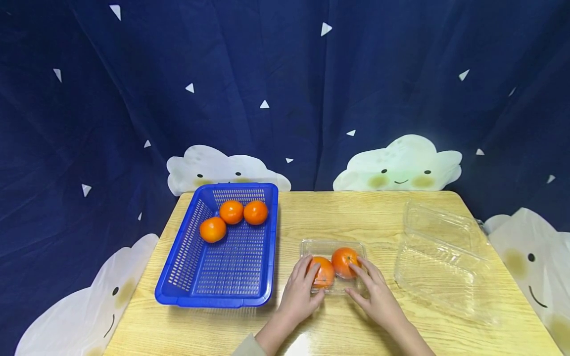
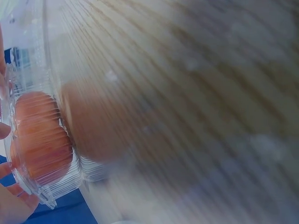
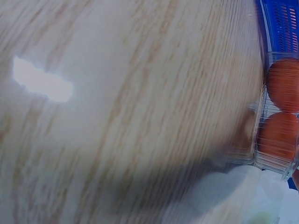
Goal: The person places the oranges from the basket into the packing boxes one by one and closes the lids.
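Two oranges sit side by side in a small clear plastic tray [image 1: 331,243]. Over the left orange [image 1: 324,279] curl the fingers of my left hand [image 1: 297,291], its thumb close to the tray's front edge. The other orange [image 1: 344,261], stem end up, lies against my right hand [image 1: 378,296]. That hand's fingers are extended and spread, fingertips at the fruit's right side, thumb near the front rim. In the left wrist view, fingers [image 2: 16,200] show along the rim beside the ribbed tray wall [image 2: 65,186]. The right wrist view shows both oranges [image 3: 280,135] through the clear wall.
A blue plastic basket [image 1: 162,291] stands on the left, with three oranges [image 1: 231,212] in its far part. Clear plastic containers [image 1: 441,267] lie to the right on the wooden table [image 1: 307,207]. Behind the table hangs a dark blue curtain [image 1: 285,59] with clouds.
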Tool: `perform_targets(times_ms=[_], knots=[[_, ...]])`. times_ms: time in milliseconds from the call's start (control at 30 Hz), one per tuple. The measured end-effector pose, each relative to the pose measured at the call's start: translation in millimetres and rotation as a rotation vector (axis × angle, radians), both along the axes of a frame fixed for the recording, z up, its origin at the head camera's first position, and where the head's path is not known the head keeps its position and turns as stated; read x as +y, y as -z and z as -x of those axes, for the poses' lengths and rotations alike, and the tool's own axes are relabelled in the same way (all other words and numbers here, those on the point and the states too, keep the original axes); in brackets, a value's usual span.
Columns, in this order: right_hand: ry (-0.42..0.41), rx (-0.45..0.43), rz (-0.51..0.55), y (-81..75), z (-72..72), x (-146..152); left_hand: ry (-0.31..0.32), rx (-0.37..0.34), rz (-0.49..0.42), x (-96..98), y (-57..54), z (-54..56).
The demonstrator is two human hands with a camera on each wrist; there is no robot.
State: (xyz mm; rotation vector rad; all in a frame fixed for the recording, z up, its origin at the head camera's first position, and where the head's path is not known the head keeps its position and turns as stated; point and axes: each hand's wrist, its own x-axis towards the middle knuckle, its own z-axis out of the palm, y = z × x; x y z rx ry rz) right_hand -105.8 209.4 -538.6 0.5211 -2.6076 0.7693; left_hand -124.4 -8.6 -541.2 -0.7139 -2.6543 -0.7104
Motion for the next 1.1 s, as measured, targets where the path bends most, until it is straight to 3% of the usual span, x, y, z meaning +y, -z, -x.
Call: perform_targets(times_ms=[267,733,1100], knots=[[-0.006,0.001,0.012,-1.6,6.6,1,-0.002,0.035,-0.006,2.7,0.4,6.5],[-0.012,-0.010,0.055,-2.2,30.5,4,-0.041,0.017,-0.024,15.3,-1.7,26.7],[-0.021,-0.054,0.097,-0.4,49.1,9,-0.047,-0.100,-0.078,20.5,-0.7,46.0]])
